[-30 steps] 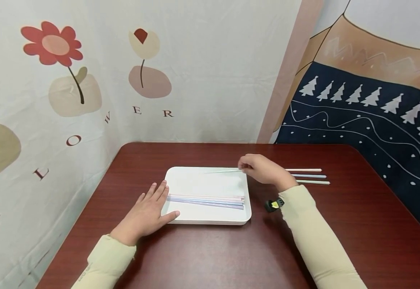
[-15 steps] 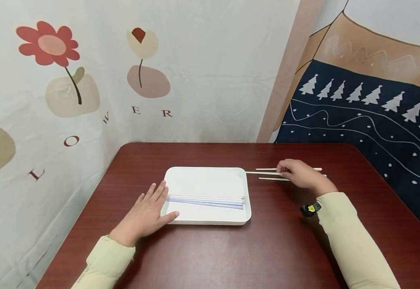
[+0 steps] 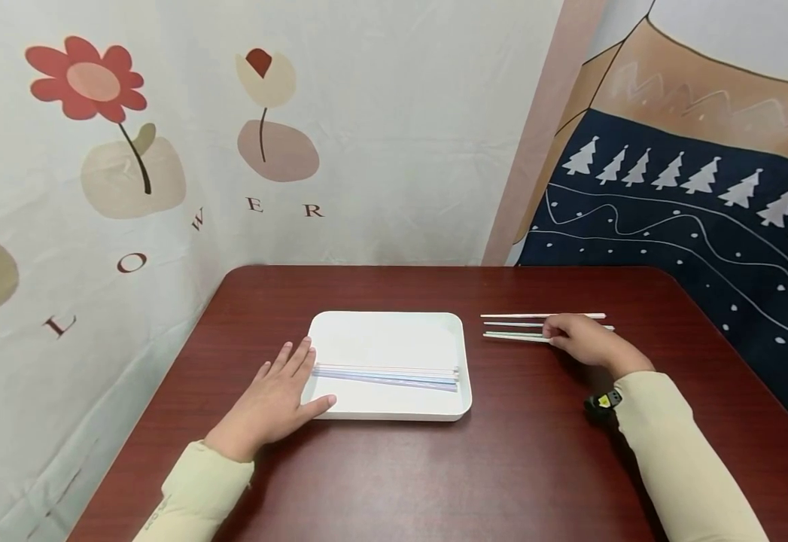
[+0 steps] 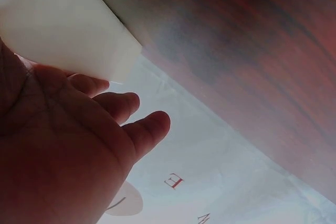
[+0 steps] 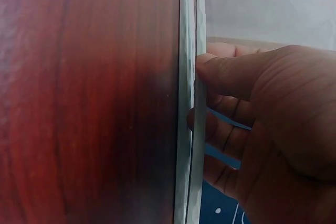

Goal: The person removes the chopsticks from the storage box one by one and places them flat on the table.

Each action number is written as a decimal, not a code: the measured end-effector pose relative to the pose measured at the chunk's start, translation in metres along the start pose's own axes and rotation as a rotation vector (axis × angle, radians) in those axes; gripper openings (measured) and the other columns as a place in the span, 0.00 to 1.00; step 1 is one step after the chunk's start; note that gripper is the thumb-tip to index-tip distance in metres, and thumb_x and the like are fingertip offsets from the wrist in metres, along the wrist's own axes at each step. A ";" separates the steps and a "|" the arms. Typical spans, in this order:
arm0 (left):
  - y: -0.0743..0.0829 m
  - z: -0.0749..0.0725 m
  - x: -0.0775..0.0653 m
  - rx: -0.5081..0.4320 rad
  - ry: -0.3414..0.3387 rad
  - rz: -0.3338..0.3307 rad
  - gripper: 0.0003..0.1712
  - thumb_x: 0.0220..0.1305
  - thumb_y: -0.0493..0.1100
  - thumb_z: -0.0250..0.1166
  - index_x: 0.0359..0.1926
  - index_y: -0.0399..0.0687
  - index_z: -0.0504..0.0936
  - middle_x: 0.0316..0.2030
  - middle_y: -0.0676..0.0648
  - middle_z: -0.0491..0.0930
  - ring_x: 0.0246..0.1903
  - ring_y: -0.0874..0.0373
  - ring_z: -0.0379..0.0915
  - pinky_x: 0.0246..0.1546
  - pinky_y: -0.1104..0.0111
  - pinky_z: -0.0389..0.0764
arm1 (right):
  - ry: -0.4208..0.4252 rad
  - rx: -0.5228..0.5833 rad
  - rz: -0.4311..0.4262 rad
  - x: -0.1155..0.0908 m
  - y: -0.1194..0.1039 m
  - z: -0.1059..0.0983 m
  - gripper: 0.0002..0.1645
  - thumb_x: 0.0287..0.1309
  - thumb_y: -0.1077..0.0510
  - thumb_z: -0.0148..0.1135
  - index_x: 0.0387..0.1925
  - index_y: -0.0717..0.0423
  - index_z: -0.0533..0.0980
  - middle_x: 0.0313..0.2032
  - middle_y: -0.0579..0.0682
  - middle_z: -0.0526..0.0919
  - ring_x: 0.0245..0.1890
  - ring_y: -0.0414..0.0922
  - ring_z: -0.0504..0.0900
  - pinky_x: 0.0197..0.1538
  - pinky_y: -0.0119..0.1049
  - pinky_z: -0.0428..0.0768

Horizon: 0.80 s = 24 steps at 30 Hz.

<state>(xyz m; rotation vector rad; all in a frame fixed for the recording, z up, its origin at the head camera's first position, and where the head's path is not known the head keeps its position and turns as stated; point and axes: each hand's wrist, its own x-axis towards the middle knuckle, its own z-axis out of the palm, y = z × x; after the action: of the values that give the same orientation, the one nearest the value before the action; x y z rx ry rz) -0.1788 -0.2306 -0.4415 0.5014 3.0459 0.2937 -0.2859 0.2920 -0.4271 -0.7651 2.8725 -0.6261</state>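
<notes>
My right hand [image 3: 579,339] pinches a pale chopstick [image 5: 197,140] between thumb and fingers, low over the table right of the tray. Close alongside it lies another pale chopstick [image 5: 182,145], nearly parallel. Two more, a pinkish-white chopstick [image 3: 512,316] and a pale blue one [image 3: 512,324], lie just behind, partly covered by the hand. My left hand [image 3: 273,406] rests with spread fingers along the left rim of a white rectangular tray [image 3: 387,337]. Inside the tray's near half is a row of several chopsticks [image 3: 387,375] in pink, blue and lilac tones.
The dark red-brown wooden table [image 3: 394,482] has rounded far corners. Behind it hangs a pale cloth [image 3: 394,135] printed with flowers and letters. A dark blue cloth [image 3: 671,226] with white trees hangs at the right.
My right hand has carried a chopstick from over the tray's far right corner rightward, then down and nearer, beside the chopsticks on the table. My left hand has stayed at the tray's left rim.
</notes>
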 end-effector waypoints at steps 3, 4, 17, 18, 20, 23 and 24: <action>0.000 0.000 0.000 -0.001 0.000 0.000 0.59 0.64 0.79 0.43 0.75 0.35 0.55 0.77 0.40 0.45 0.75 0.36 0.39 0.67 0.37 0.51 | 0.005 0.002 0.004 -0.002 0.002 0.001 0.10 0.64 0.70 0.59 0.32 0.52 0.75 0.29 0.44 0.75 0.31 0.44 0.72 0.38 0.44 0.73; 0.000 -0.001 0.000 0.000 0.002 0.002 0.59 0.64 0.79 0.43 0.75 0.34 0.55 0.77 0.40 0.45 0.75 0.36 0.39 0.67 0.37 0.51 | 0.006 0.001 0.003 -0.003 0.003 0.002 0.10 0.64 0.70 0.59 0.32 0.52 0.75 0.29 0.44 0.75 0.31 0.44 0.72 0.38 0.44 0.72; 0.000 0.000 0.001 -0.006 0.002 -0.001 0.58 0.65 0.78 0.45 0.75 0.34 0.55 0.77 0.40 0.45 0.75 0.36 0.38 0.67 0.37 0.51 | 0.014 -0.007 -0.002 -0.007 0.006 0.007 0.11 0.63 0.71 0.60 0.32 0.52 0.76 0.29 0.43 0.76 0.30 0.43 0.72 0.37 0.43 0.73; 0.000 0.000 0.001 -0.007 -0.001 -0.003 0.58 0.65 0.78 0.45 0.76 0.35 0.54 0.77 0.40 0.45 0.75 0.36 0.38 0.67 0.37 0.50 | 0.013 -0.012 0.004 -0.007 0.006 0.008 0.11 0.63 0.71 0.60 0.32 0.52 0.76 0.29 0.43 0.76 0.30 0.43 0.72 0.37 0.43 0.73; 0.000 0.000 0.001 -0.007 -0.004 -0.004 0.58 0.65 0.79 0.45 0.76 0.35 0.54 0.78 0.40 0.44 0.75 0.36 0.38 0.67 0.37 0.50 | 0.008 -0.016 0.012 -0.007 0.006 0.009 0.11 0.63 0.71 0.60 0.32 0.52 0.76 0.28 0.43 0.76 0.29 0.43 0.71 0.36 0.42 0.72; 0.000 0.000 0.001 -0.005 -0.006 -0.006 0.59 0.64 0.79 0.44 0.76 0.35 0.54 0.78 0.40 0.44 0.75 0.36 0.38 0.68 0.37 0.50 | -0.002 -0.017 0.022 -0.007 0.005 0.009 0.11 0.63 0.71 0.59 0.32 0.52 0.75 0.27 0.44 0.74 0.28 0.43 0.70 0.35 0.42 0.71; 0.000 0.001 0.001 -0.004 -0.006 -0.006 0.59 0.64 0.79 0.44 0.76 0.35 0.54 0.78 0.40 0.44 0.75 0.36 0.38 0.68 0.37 0.50 | -0.004 -0.017 0.025 -0.008 0.005 0.009 0.11 0.63 0.71 0.59 0.32 0.52 0.75 0.27 0.44 0.74 0.28 0.43 0.70 0.35 0.41 0.71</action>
<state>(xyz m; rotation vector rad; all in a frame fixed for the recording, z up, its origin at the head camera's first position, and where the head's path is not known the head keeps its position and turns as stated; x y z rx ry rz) -0.1795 -0.2305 -0.4422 0.4922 3.0400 0.2973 -0.2797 0.2962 -0.4376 -0.7311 2.8821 -0.5977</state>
